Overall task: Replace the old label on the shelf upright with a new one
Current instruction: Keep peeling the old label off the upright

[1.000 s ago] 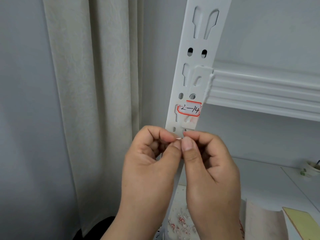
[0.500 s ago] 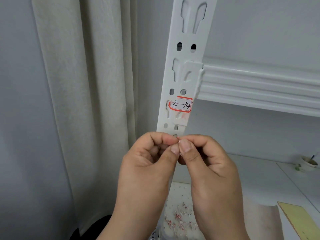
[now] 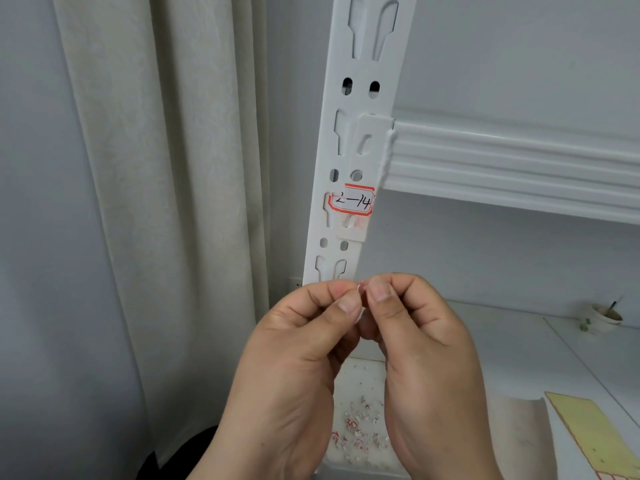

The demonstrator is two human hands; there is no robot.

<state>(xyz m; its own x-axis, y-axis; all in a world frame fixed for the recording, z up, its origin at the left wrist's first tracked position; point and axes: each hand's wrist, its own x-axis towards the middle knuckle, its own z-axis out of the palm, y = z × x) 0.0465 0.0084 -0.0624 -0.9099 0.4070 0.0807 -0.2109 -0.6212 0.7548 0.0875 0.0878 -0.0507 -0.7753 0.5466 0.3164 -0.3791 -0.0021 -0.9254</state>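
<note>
White scrap (image 3: 361,289) mostly hidden between pinching fingers (image 3: 348,301)

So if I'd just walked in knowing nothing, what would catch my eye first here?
Probably the two bare hands low in the middle, left hand and right hand, pinching a tiny white paper scrap with a red edge between them. Just above, on the white slotted metal shelf upright, sits a red-bordered handwritten label reading 2-14. Below the hands, red and white paper bits litter the white shelf board.
</note>
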